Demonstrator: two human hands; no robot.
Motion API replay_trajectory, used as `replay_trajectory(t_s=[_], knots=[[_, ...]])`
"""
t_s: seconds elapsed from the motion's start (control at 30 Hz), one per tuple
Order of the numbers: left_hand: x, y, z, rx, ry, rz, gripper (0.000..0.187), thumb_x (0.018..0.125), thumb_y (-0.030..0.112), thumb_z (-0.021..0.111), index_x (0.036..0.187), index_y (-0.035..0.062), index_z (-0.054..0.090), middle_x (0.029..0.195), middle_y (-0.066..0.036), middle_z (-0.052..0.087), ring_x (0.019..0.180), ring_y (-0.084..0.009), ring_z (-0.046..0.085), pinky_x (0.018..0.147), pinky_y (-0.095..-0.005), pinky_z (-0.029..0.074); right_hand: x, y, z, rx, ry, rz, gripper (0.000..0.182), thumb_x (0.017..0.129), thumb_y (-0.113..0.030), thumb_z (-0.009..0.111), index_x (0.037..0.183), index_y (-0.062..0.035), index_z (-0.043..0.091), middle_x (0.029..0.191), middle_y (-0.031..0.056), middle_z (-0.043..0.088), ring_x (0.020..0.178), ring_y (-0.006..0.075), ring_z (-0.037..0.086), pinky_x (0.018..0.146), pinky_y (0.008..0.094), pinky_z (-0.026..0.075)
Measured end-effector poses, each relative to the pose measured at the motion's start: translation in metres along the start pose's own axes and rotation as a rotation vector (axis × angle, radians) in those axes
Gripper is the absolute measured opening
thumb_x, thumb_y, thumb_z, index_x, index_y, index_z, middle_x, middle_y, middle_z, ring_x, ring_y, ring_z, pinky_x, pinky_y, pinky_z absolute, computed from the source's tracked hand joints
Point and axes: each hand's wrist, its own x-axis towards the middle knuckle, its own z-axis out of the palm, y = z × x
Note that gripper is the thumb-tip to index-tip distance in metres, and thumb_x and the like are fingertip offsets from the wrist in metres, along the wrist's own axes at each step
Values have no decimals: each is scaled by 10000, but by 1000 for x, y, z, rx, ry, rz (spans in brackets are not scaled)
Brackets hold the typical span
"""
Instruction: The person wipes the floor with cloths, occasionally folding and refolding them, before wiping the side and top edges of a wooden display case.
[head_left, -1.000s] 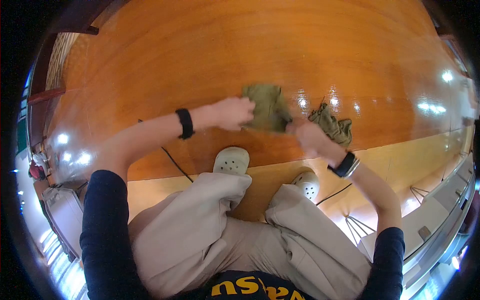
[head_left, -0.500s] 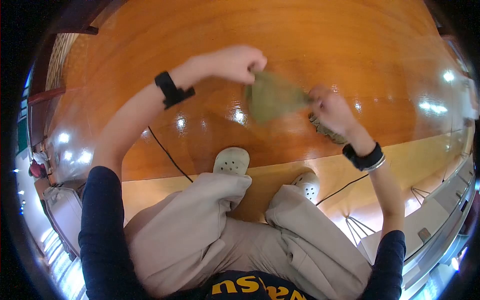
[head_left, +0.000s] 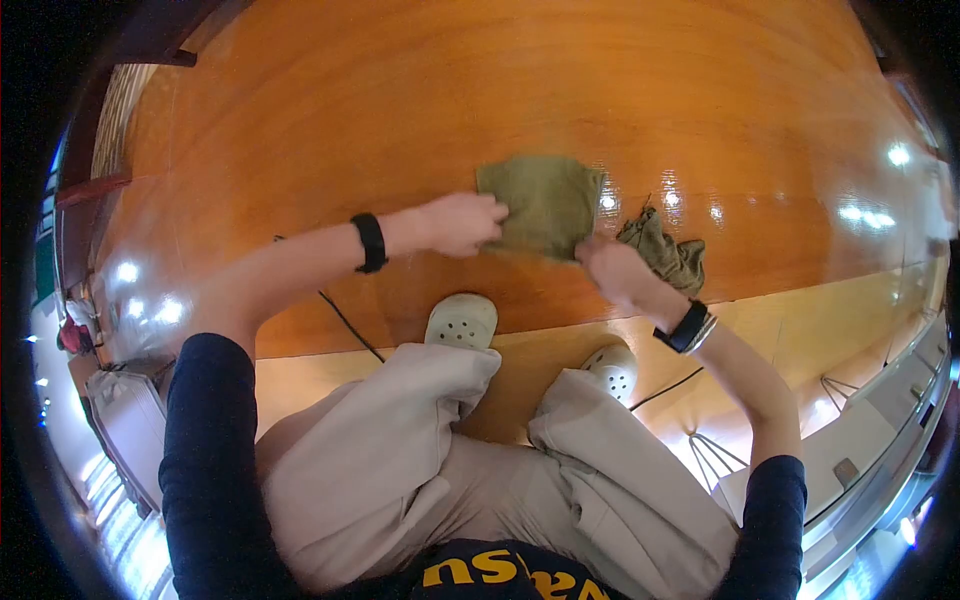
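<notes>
An olive-green cloth (head_left: 540, 205) lies spread in a near-square shape over the shiny wooden surface, its lower edge slightly blurred. My left hand (head_left: 462, 223) has its fingers closed at the cloth's lower left edge. At the lower right corner, my right hand (head_left: 622, 272) pinches the same cloth. A second, crumpled olive-green cloth (head_left: 668, 250) rests just beyond my right hand, which hides part of its near side.
The glossy orange-brown wooden surface (head_left: 400, 110) fills the space ahead. A dark cable (head_left: 350, 325) runs near my left shoe (head_left: 462, 320); another cable (head_left: 668, 388) passes by my right shoe (head_left: 612, 368). A pale bench-like object (head_left: 850, 465) with wire legs stands at the right.
The cloth, which was stretched and folded between my raised hands, now lies opened out flat. Both hands have come down toward me, and the crumpled cloth shows more.
</notes>
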Motion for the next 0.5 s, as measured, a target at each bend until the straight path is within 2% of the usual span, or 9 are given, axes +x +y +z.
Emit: replay_trajectory(t_s=[0.03, 0.17, 0.23, 0.27, 0.33, 0.37, 0.4, 0.43, 0.5], knots=[[-4, 10, 7, -16, -7, 73, 217, 654, 175, 677, 794, 34, 590, 914, -137, 511, 906, -307, 521, 745, -422, 462, -6, -7, 7, 29, 3, -69, 184, 733, -62, 538, 910, -10, 548, 925, 173, 588, 804, 338, 608, 660, 421, 512], [-7, 25, 18, -99, -116, 75, 225, 654, 198, 675, 795, 43, 594, 924, -128, 529, 894, -310, 533, 742, -422, 465, -22, -20, 14, 147, -44, -79, 169, 713, -64, 550, 872, -7, 554, 869, 180, 586, 801, 350, 604, 666, 419, 508], [-2, 19, 6, -144, -222, 44, 216, 653, 205, 662, 784, 49, 592, 840, -128, 549, 824, -313, 556, 702, -429, 469, -20, -20, 4, 206, -202, -68, 196, 716, -101, 549, 888, -8, 567, 848, 189, 599, 807, 363, 599, 675, 430, 499], [2, 13, -2, -141, -220, 46, 216, 653, 205, 662, 784, 49, 592, 840, -128, 549, 824, -313, 556, 702, -429, 469, -17, -16, -4, 204, -201, -66, 196, 716, -101, 549, 888, -8, 567, 848, 189, 599, 807, 363, 599, 675, 430, 499], [10, -6, -26, -262, -215, -95, 193, 654, 197, 645, 762, 51, 579, 738, -140, 541, 748, -322, 563, 633, -436, 448, -5, -4, -29, 287, -291, 45, 209, 734, -162, 544, 881, -22, 593, 821, 191, 617, 804, 369, 600, 677, 447, 487], [13, -18, -37, -349, -161, -131, 181, 655, 181, 634, 716, 41, 535, 692, -150, 519, 696, -327, 546, 577, -435, 407, -2, 1, -46, 294, -200, 93, 220, 742, -188, 544, 880, -26, 601, 820, 193, 620, 800, 369, 601, 678, 447, 485], [15, -34, -38, -389, -25, -143, 211, 661, 183, 631, 675, 37, 481, 679, -141, 501, 646, -319, 508, 547, -420, 373, 2, 7, -60, 299, -109, 141, 234, 750, -214, 543, 879, -31, 609, 820, 195, 623, 795, 369, 602, 680, 447, 483], [18, -47, -46, -343, 42, -130, 232, 667, 186, 625, 663, 34, 451, 657, -134, 477, 610, -310, 475, 538, -409, 362, 7, 20, -67, 287, -34, 158, 238, 758, -229, 541, 862, -25, 606, 813, 197, 619, 780, 366, 603, 674, 437, 483], [19, -68, -60, -351, 74, -153, 233, 680, 171, 613, 663, 33, 427, 628, -117, 425, 586, -275, 437, 533, -392, 354, 15, 51, -77, 343, 115, 211, 251, 767, -247, 542, 846, -14, 596, 804, 198, 613, 756, 357, 604, 665, 419, 484]])
